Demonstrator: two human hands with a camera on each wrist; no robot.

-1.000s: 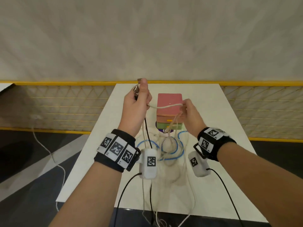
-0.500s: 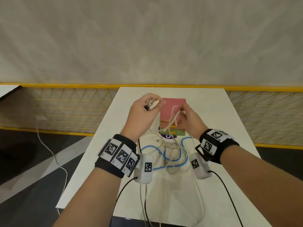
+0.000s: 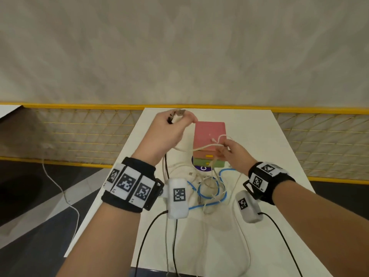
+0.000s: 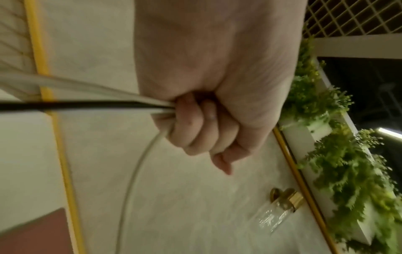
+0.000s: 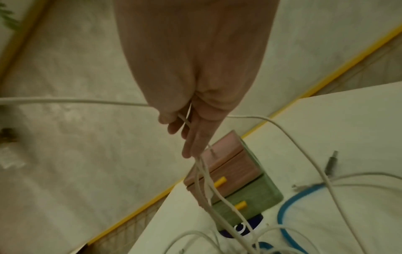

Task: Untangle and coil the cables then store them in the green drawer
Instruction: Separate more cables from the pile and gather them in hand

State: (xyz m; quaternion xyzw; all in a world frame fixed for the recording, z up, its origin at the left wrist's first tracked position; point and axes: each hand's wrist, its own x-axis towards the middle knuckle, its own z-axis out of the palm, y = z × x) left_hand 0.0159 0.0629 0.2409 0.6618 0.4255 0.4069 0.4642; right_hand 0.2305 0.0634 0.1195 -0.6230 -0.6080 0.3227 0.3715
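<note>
My left hand is raised over the table's far left and grips a bundle of white and black cable ends, with a USB plug sticking out of the fist. In the left wrist view the fist is curled round the white cable and the black cable. My right hand pinches loops of white cable in front of the small drawer box, whose green drawer is closed under the pink one. A white strand spans between the hands. A blue cable lies tangled with white ones on the table.
The white table ends at a yellow-railed mesh fence on both sides. A purple disc lies under the box. Black leads from the wrist cameras hang over the near edge. A loose plug lies right of the box.
My left hand has lifted back up and to the far left with the cable ends, pulling the white strand out from my right hand, which stays by the drawer box.
</note>
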